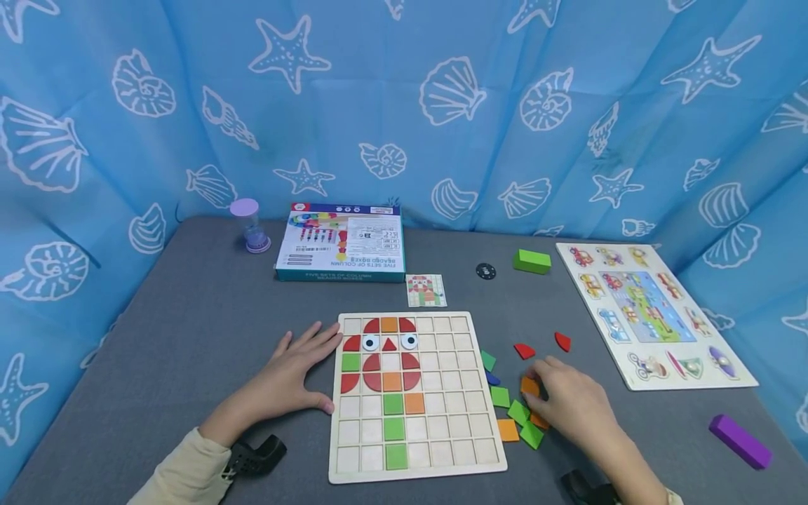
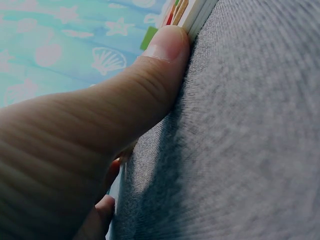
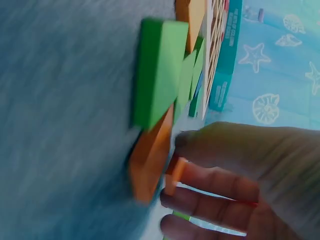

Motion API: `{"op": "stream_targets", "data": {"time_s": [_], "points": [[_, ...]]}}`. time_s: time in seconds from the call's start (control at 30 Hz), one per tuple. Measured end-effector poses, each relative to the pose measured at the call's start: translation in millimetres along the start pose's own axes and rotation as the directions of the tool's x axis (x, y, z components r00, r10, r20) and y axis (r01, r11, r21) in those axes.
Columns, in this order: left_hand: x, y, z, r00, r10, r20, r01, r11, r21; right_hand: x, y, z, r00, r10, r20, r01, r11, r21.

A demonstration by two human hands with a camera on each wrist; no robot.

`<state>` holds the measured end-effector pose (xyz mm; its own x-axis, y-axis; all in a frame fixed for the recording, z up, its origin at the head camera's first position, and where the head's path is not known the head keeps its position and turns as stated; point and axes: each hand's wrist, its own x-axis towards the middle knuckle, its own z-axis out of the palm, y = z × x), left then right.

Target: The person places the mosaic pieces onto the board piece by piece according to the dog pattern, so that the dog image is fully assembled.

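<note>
A wooden grid board (image 1: 442, 407) lies on the table, partly filled with red, orange and green tiles and two round eye pieces. My left hand (image 1: 293, 375) rests at the board's left edge, fingers spread; its thumb (image 2: 167, 47) touches the side in the left wrist view. Right of the board, my right hand (image 1: 568, 396) pinches an orange square tile (image 3: 174, 172) between thumb and fingers. Below it lies another orange tile (image 3: 150, 155), beside a green tile (image 3: 159, 75). More loose green tiles (image 1: 500, 397) and an orange tile (image 1: 508, 430) lie near the board's right edge.
A small pattern card (image 1: 426, 290) lies behind the board, by a boxed toy set (image 1: 341, 245). Two red pieces (image 1: 524, 351) lie beyond my right hand. A picture puzzle board (image 1: 656, 315), a green block (image 1: 532, 261), a purple block (image 1: 740, 440) and an hourglass (image 1: 252, 228) stand around.
</note>
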<state>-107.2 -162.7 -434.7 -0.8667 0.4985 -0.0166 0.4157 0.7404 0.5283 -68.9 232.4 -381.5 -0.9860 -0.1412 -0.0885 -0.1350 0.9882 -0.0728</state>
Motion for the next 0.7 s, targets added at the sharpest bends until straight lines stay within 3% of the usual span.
{"op": "stream_targets", "data": {"time_s": [0.17, 0.27, 0.4, 0.53, 0.7], "points": [[-1.2, 0.6, -1.0, 1.000, -0.006, 0.000, 0.006, 1.000, -0.007, 2, -33, -3, 0.984, -0.124, -0.129, 0.128, 0.991, 0.026], [-0.9, 0.8, -0.8, 1.000, -0.011, 0.002, 0.011, 1.000, -0.006, 2, -58, -4, 0.946, -0.263, -0.188, 0.277, 0.960, 0.048], [0.1, 0.9, -0.5, 1.000, -0.016, 0.006, 0.016, 1.000, 0.002, 3, -85, 0, 0.889, -0.417, -0.189, 0.434, 0.899, 0.058], [1.0, 1.3, -0.9, 1.000, -0.006, 0.006, 0.006, 1.000, 0.002, 4, -99, 6, 0.878, -0.458, -0.139, 0.469, 0.882, 0.056], [0.9, 2.0, -1.5, 1.000, 0.016, 0.001, -0.016, 1.000, -0.006, 5, -101, 11, 0.886, -0.446, -0.129, 0.454, 0.890, 0.038]]}}
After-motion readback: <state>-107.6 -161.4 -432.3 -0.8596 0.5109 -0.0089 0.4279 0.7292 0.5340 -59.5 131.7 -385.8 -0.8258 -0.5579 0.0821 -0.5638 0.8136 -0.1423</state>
